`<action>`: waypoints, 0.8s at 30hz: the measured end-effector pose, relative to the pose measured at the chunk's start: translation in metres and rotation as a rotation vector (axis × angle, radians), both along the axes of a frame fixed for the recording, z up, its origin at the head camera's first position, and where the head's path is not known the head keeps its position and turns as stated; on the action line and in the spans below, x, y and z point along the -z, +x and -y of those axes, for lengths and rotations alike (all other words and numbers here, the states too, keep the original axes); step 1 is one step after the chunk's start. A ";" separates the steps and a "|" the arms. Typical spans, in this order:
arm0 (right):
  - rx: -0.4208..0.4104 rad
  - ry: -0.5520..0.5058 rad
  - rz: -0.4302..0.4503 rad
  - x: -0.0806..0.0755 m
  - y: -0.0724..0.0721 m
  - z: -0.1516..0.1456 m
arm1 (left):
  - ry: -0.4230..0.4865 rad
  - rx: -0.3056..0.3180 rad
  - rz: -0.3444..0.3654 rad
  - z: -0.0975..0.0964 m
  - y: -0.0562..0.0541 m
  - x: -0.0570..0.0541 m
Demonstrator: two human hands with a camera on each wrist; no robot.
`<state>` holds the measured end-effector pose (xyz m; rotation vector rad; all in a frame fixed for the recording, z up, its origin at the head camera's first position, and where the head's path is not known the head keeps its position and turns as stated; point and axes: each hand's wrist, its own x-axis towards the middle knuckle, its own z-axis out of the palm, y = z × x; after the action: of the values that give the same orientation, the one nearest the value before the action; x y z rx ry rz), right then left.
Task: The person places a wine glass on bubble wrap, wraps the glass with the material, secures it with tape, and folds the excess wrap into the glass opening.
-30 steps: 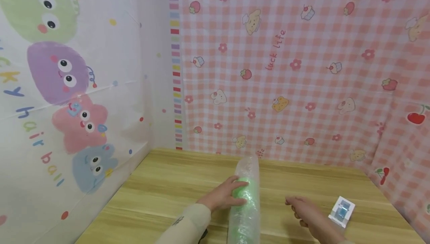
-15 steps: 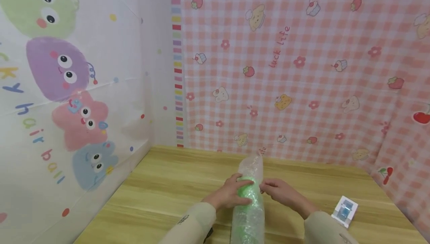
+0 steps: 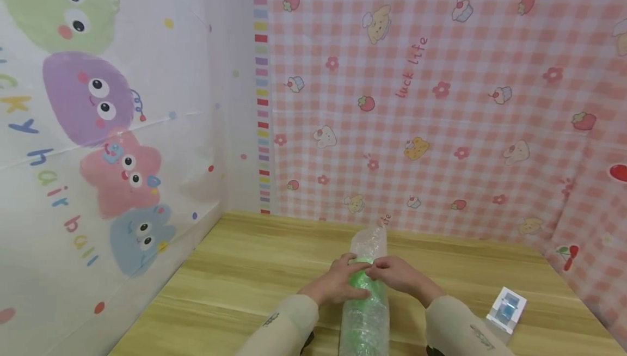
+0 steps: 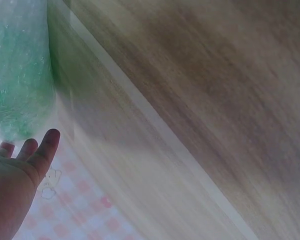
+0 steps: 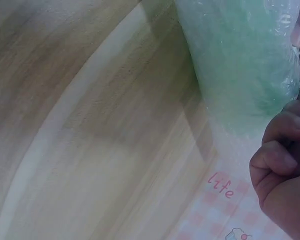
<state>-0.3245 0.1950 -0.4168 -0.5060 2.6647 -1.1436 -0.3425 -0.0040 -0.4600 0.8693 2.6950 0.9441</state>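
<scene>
A long green item wrapped in clear bubble wrap (image 3: 364,326) lies lengthwise on the table. My left hand (image 3: 335,282) rests over its left side, fingers spread across the wrap and thumb nearer me. In the left wrist view several extended fingertips (image 4: 49,145) show by the wrap's rounded end. From the right, my right hand (image 3: 399,275) meets the top of the wrap, its thumb and index finger close to the left index fingertip. Its fingers (image 5: 272,160) are curled in the right wrist view. Nothing can be made out between them.
A small white holder with a blue part (image 3: 508,310) stands on the wood-grain table (image 3: 245,269) at the right. A pink checked cloth (image 3: 441,122) hangs behind, and a white cartoon-printed cloth (image 3: 196,143) covers the left side.
My right hand has come from beside the white holder leftward to the bubble wrap and now touches its top. The left hand has stayed on the wrap.
</scene>
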 end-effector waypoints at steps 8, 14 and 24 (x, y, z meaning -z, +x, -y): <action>0.113 0.128 -0.070 -0.003 0.000 0.016 | -0.008 -0.003 -0.005 -0.002 -0.001 0.001; 0.227 0.206 -0.051 -0.011 0.005 0.020 | -0.001 -0.006 0.004 -0.002 0.001 0.000; 0.363 0.167 0.058 0.005 0.019 0.012 | 0.008 0.004 -0.023 0.003 0.000 0.003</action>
<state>-0.3056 0.1832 -0.4215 0.0424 2.8403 -0.9845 -0.3426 -0.0067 -0.4630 0.8919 2.7097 0.9502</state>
